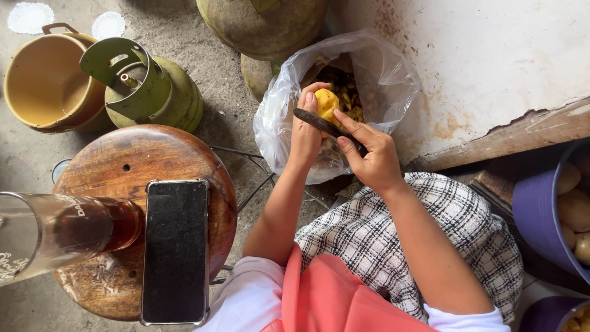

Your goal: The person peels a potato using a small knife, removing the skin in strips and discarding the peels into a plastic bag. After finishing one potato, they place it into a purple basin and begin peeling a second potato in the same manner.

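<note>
My left hand (pixel 306 132) holds a yellow peeled potato (pixel 326 103) over an open clear plastic bag (pixel 387 80) that has peelings inside. My right hand (pixel 372 157) grips a dark knife (pixel 319 123), its blade lying across the potato and my left fingers. Both hands are above the bag's mouth, just beyond my checked-cloth knee.
A round wooden stool (pixel 123 163) at left carries a black phone (pixel 176 249) and a glass of dark drink (pixel 74 230). Green gas cylinders (pixel 153 86) and a yellow bucket (pixel 43 83) stand beyond. A purple tub of potatoes (pixel 541 209) sits at right by a white wall (pixel 491 55).
</note>
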